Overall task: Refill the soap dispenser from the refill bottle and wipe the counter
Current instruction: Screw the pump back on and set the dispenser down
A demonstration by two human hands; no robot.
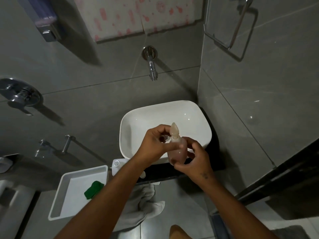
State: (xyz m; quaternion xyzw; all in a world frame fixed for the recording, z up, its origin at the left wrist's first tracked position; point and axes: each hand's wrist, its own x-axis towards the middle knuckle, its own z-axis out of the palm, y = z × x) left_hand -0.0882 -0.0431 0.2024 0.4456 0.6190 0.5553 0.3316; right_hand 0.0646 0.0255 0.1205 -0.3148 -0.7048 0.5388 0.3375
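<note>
A translucent pinkish soap dispenser (pixel 176 153) with a pump head (pixel 174 129) is held over the front of the white basin (pixel 138 118). My right hand (pixel 193 159) wraps around its lower body. My left hand (pixel 155 141) grips it just under the pump, at the neck. A white refill bottle (pixel 116 167) with a round cap lies on the dark counter (pixel 214 163) left of the basin, mostly hidden behind my left forearm. A green cloth (pixel 93 189) lies in the white tray (pixel 58 213).
A wall tap (pixel 152 69) juts out above the basin. A wall-mounted dispenser (pixel 46 23) hangs at upper left, a towel ring (pixel 231 31) at upper right. A grey towel (pixel 143 206) hangs below the counter edge. A chrome handle (pixel 20 97) and rail (pixel 53 147) stand on the left wall.
</note>
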